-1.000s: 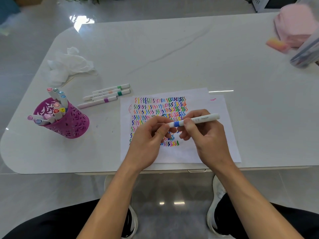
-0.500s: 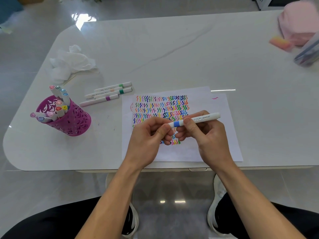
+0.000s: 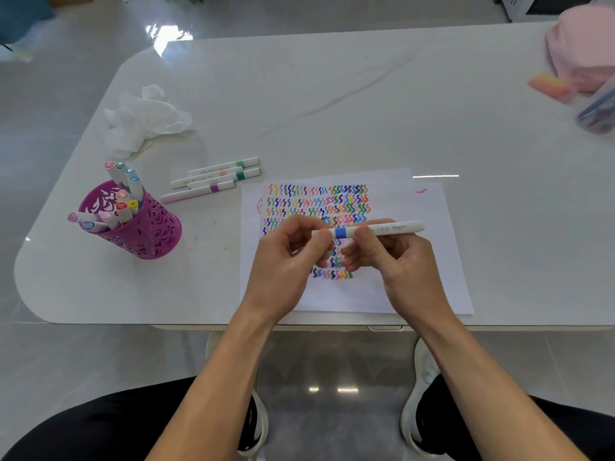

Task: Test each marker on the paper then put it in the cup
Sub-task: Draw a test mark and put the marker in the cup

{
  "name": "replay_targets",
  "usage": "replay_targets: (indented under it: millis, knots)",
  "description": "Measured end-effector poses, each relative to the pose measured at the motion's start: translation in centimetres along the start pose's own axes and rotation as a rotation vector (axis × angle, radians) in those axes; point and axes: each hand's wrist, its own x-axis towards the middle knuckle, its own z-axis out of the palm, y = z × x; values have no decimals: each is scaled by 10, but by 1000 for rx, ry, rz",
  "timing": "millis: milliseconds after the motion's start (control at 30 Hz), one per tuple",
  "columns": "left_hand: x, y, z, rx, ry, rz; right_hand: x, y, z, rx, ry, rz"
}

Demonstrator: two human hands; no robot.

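**Blue-banded marker held in both hands over the paper**

Your left hand (image 3: 286,261) has its fingers curled round the left end of the white plastic marker with a blue band (image 3: 340,233). Your right hand (image 3: 396,261) pinches the barrel just right of that band. The marker lies level above the white paper sheet covered in coloured squiggles (image 3: 442,261). The purple perforated cup (image 3: 146,234), holding several markers, stands well to the left on the white glossy table (image 3: 332,111). Four white loose markers (image 3: 216,176) lie between cup and paper.
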Motion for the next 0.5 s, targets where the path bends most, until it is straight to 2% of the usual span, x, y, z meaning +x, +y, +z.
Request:
replay_targets:
  millis: [267,500]
  knots:
    - [9,32,-38,-122,408,238,8,8,-14,-115,178,-38]
    - [3,55,-70,-38,649,350,8,16,-19,-204,194,-107]
